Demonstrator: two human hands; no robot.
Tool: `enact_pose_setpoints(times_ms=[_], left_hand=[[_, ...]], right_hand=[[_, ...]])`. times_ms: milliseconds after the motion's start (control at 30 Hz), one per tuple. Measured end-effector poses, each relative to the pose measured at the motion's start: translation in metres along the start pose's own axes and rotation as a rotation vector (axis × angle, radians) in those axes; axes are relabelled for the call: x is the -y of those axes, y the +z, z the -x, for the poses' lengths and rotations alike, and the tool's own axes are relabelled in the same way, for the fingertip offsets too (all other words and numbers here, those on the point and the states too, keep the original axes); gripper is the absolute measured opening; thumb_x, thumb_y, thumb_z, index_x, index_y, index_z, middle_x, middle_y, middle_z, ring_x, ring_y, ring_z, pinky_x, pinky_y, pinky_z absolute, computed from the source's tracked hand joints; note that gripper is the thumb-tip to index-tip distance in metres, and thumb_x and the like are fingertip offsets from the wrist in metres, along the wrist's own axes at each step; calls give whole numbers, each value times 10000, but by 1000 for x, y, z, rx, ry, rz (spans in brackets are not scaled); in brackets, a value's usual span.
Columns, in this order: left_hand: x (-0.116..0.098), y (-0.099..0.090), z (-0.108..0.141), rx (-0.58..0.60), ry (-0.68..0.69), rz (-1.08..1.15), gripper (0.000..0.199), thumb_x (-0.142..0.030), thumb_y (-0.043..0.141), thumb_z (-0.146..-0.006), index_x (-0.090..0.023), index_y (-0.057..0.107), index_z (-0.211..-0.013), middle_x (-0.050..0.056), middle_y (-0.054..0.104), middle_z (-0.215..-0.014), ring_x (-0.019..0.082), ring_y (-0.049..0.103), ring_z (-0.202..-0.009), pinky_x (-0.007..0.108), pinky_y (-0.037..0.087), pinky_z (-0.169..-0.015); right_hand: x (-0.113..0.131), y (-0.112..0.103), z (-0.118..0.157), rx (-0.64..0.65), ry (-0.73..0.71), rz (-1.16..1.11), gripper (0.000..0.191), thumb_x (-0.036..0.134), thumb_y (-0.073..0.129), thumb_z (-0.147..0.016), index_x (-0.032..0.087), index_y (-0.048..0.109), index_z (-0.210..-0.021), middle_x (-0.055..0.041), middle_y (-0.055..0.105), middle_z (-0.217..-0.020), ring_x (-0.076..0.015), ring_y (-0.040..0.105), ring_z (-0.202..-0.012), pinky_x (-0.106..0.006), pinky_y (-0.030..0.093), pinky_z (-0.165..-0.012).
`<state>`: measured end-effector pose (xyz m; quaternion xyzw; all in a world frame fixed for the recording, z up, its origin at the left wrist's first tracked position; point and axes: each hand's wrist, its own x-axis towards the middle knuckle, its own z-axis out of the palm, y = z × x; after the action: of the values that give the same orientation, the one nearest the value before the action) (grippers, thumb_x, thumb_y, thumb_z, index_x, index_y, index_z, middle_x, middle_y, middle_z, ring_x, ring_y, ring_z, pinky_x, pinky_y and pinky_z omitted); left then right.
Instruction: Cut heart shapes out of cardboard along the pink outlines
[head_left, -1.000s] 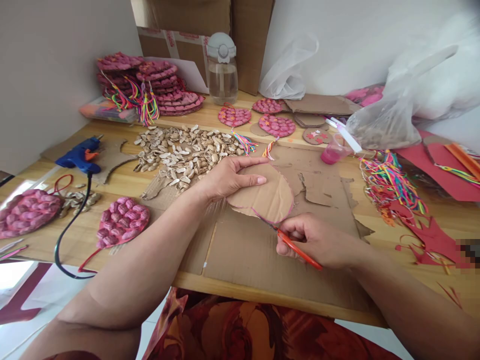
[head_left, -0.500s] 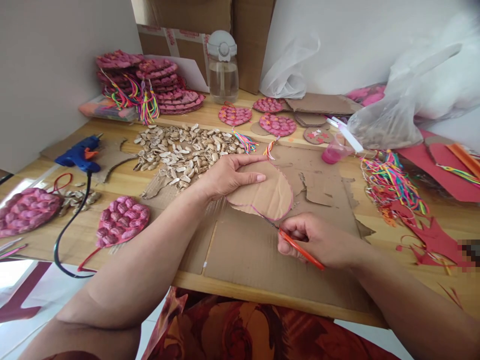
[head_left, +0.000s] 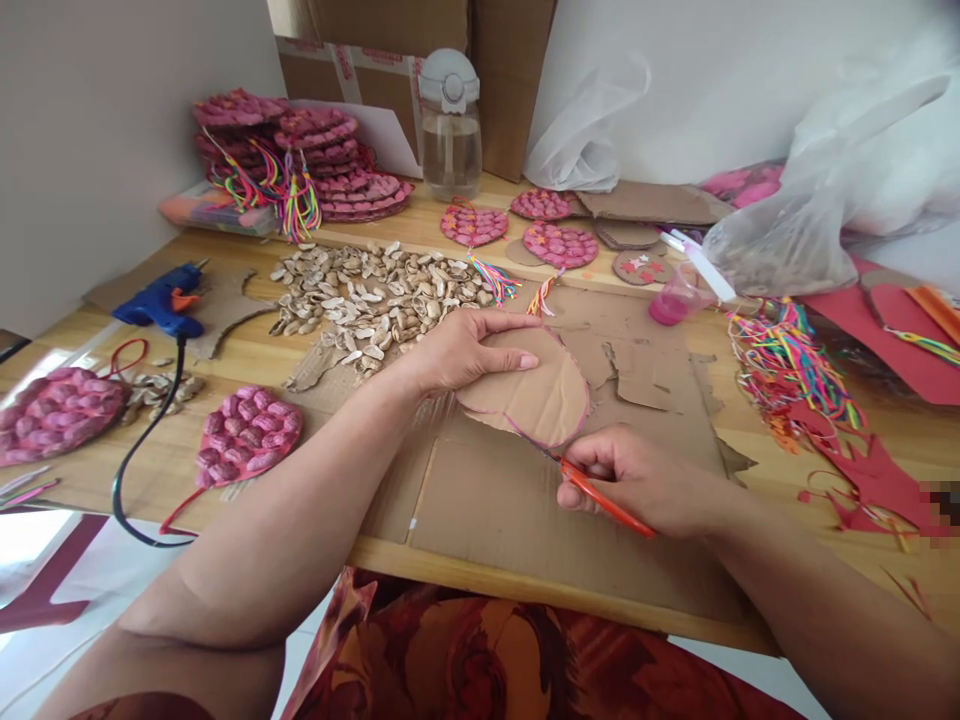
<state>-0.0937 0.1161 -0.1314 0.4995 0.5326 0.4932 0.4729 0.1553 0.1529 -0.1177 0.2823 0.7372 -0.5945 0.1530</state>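
Observation:
A heart-shaped piece of cardboard [head_left: 536, 395] with a purple outline is gripped by my left hand [head_left: 476, 355], the thumb on top and the other fingers at its far edge and underneath. My right hand [head_left: 619, 475] is closed around red-handled scissors [head_left: 604, 495]. The scissor blades meet the near edge of the cardboard, close to the notch of the heart. Beneath both hands lies a larger cardboard sheet [head_left: 480, 500] on the wooden table.
Peanut shells [head_left: 382, 295] are heaped behind my left hand. A blue glue gun [head_left: 161, 300] and pink peanut-shell hearts [head_left: 247, 435] lie at left. A bottle [head_left: 450, 130], a cup of pink liquid [head_left: 675, 300] and coloured tassels [head_left: 799, 360] stand or lie farther off.
The whole view has shifted slightly. Both hands, the cardboard and the scissors keep nearly the same positions relative to each other.

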Motion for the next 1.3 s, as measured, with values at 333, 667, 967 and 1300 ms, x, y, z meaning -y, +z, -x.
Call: enact_pose_setpoints(times_ms=[333, 667, 967, 1300], left_hand=[[3, -4, -2, 49, -31, -44, 565, -341, 843, -693, -203, 717, -1226, 64, 730, -1200, 256, 663, -1066, 380, 490, -935], [-3, 1, 1, 57, -72, 120, 562, -284, 834, -710, -205, 700, -1250, 63, 734, -1166, 207, 677, -945, 314, 520, -803], [-3, -2, -1, 46, -73, 142, 589, -289, 846, -703, -197, 688, -1262, 64, 740, -1127, 188, 676, -910, 297, 525, -790], [-2, -2, 0, 40, -60, 128, 585, -298, 853, -695, -191, 698, -1249, 66, 746, -1129, 215, 684, -960, 327, 520, -846]], right_hand=[[5, 1, 0, 1, -23, -65, 412, 557, 680, -843, 155, 653, -760, 53, 462, -564, -68, 374, -485, -197, 280, -453], [-5, 2, -4, 48, -45, -232, 437, 572, 688, -836, 160, 573, -749, 53, 479, -551, -62, 412, -457, -189, 293, -437], [-9, 5, -5, 76, -72, -305, 469, 603, 659, -855, 162, 531, -760, 39, 507, -618, -53, 412, -474, -183, 311, -448], [-13, 5, -5, 85, -72, -300, 465, 590, 668, -856, 160, 523, -756, 32, 517, -659, -48, 433, -483, -177, 319, -452]])
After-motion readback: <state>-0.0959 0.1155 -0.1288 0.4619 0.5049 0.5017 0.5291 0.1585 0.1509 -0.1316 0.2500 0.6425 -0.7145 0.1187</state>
